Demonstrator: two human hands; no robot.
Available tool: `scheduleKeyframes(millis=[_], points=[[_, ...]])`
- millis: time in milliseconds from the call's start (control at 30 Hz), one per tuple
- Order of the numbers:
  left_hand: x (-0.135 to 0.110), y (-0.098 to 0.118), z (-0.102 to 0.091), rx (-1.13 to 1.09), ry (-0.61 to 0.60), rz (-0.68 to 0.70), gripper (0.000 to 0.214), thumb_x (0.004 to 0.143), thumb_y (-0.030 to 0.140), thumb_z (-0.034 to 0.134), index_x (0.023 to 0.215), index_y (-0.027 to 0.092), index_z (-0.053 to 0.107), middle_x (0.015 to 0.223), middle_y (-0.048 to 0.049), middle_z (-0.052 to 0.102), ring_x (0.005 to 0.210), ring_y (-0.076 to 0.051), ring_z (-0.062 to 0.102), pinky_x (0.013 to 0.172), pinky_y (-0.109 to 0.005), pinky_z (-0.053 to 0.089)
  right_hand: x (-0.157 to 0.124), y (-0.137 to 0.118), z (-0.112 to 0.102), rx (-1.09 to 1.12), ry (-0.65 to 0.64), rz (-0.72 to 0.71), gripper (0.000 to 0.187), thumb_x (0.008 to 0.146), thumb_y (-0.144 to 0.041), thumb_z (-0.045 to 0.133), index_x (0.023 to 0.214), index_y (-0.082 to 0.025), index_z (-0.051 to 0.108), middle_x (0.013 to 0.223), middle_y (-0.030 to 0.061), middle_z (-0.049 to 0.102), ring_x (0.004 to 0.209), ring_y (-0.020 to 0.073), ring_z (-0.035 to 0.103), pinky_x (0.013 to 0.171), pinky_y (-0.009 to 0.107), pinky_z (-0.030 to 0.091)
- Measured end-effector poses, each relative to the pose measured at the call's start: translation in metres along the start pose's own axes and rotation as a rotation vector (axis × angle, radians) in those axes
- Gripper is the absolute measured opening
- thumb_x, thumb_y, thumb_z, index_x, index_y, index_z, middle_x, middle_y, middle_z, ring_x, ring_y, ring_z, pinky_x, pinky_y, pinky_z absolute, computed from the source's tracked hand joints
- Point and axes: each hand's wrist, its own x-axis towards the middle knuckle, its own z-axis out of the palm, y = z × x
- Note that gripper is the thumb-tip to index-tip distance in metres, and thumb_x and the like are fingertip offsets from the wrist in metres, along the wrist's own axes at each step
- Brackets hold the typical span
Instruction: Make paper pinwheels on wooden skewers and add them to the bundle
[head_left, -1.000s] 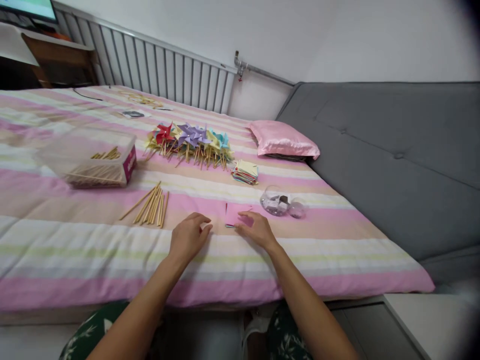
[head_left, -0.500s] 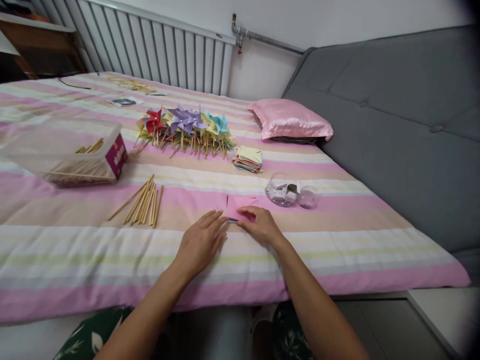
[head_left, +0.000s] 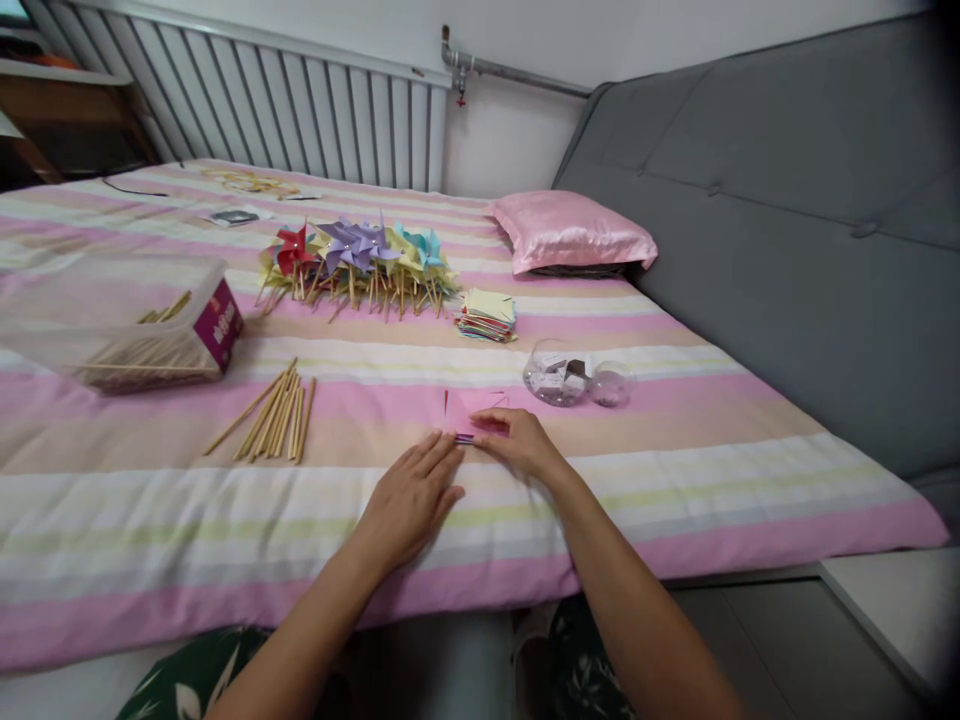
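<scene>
A small stack of paper squares with a pink paper square [head_left: 457, 412] on top lies on the bedspread before me. Slits mark its far corners, and darker layers show at its near edge. My right hand [head_left: 521, 442] pinches the stack from the right, thumb at the near edge and fingers curled over the top. Flat on the bedspread, my left hand [head_left: 414, 495] has its fingers stretched out, the tips touching the left near corner of the paper. Thin wooden sticks [head_left: 277, 415] lie loose to the left. Further off sits a thicker stack of cut paper squares [head_left: 486, 316].
Finished paper pinwheels [head_left: 352, 255] on sticks lie in a heap further back. A clear plastic box [head_left: 161, 345] of sticks stands at left. Right of my hands are a round clear container [head_left: 556, 375] with small items and its smaller neighbour [head_left: 611, 385]. A pink pillow [head_left: 574, 230] rests by the grey headboard [head_left: 772, 190].
My left hand has shifted slightly right and settled flatter against the paper. The right hand keeps its pinch. The whole view has tilted and shifted a little.
</scene>
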Motion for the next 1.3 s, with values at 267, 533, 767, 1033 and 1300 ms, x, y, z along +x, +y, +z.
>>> scheduleKeyframes(millis=[267,533,767,1033,1300], points=[[0.003,0.003,0.001,0.037,0.036,0.034,0.042,0.091,0.030,0.043,0.129,0.014,0.051,0.141,-0.0131,0.043,0.134,-0.026,0.032,0.105,-0.044,0.036,0.001,-0.003,-0.003,-0.028,-0.002,-0.019,0.022,0.081,-0.025,0.055,0.093,-0.017,0.072,0.092,0.0047,0.073,0.083,0.0188,0.066,0.075,0.029,0.048],[0.008,0.005,0.005,0.062,-0.035,0.026,0.046,0.093,0.036,0.036,0.132,0.013,0.048,0.140,-0.0120,0.044,0.132,-0.026,0.036,0.107,-0.045,0.032,0.007,0.000,-0.001,-0.005,0.245,0.030,0.023,0.080,-0.028,0.051,0.086,-0.018,0.071,0.085,0.0042,0.073,0.079,0.0195,0.065,0.073,0.028,0.046],[0.009,0.007,0.003,0.081,-0.059,0.017,0.047,0.094,0.036,0.033,0.133,0.015,0.046,0.142,-0.0092,0.041,0.134,-0.025,0.033,0.108,-0.043,0.030,0.008,0.003,-0.006,0.243,0.546,0.140,0.028,0.076,-0.037,0.056,0.088,-0.015,0.069,0.081,0.0060,0.073,0.074,0.0205,0.065,0.068,0.030,0.049],[0.008,0.004,0.003,-0.132,-0.025,-0.039,0.045,0.091,0.036,0.040,0.131,0.017,0.049,0.142,-0.0102,0.042,0.134,-0.025,0.032,0.110,-0.045,0.026,0.007,-0.010,-0.012,0.492,0.804,0.052,0.032,0.073,-0.039,0.062,0.090,-0.013,0.066,0.080,0.0059,0.072,0.076,0.0191,0.066,0.071,0.030,0.051],[0.017,0.016,-0.033,-1.512,0.276,-0.634,0.051,0.080,0.052,0.054,0.111,0.012,0.064,0.122,-0.0155,0.061,0.116,-0.030,0.054,0.099,-0.042,0.043,-0.027,-0.050,0.016,0.139,0.480,-0.407,0.014,0.083,-0.023,0.059,0.090,-0.026,0.071,0.094,0.0020,0.072,0.099,0.0185,0.061,0.092,0.035,0.046]])
